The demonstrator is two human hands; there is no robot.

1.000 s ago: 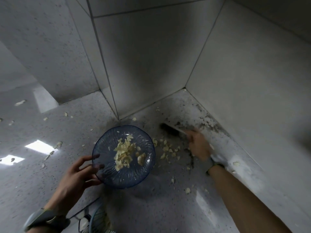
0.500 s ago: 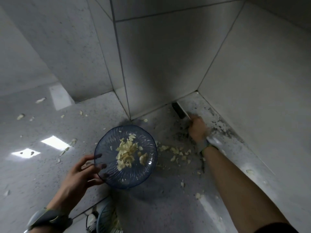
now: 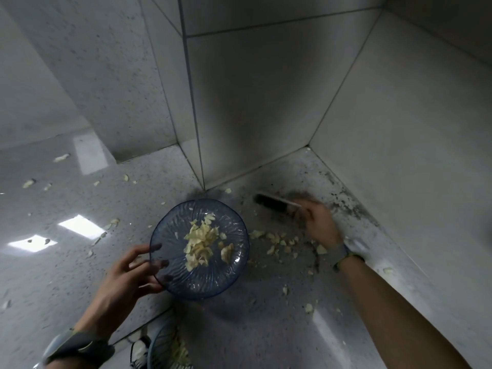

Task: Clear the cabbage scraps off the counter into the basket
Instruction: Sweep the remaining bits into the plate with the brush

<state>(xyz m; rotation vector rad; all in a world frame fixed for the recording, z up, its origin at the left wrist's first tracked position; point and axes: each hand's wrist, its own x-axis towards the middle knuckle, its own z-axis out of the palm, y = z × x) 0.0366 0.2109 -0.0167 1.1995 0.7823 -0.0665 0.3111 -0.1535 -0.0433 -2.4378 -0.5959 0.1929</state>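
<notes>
- Grey speckled counter runs into a corner of pale tiled walls, with dark grime along the right-hand joint.
- Cabbage scraps are pale yellow-green, thin and ragged; a loose cluster lies on the counter between the blue plate and the right hand, and stray bits dot the counter to the far left.
- More scraps form a heap in the middle of the translucent, ribbed plate.
- Left hand holds the plate by its near-left rim, fingers showing through from beneath.
- Right hand, blurred, grips a dark-bristled brush near the corner.
- A blue basket sits below the counter's edge, scraps inside.
</notes>
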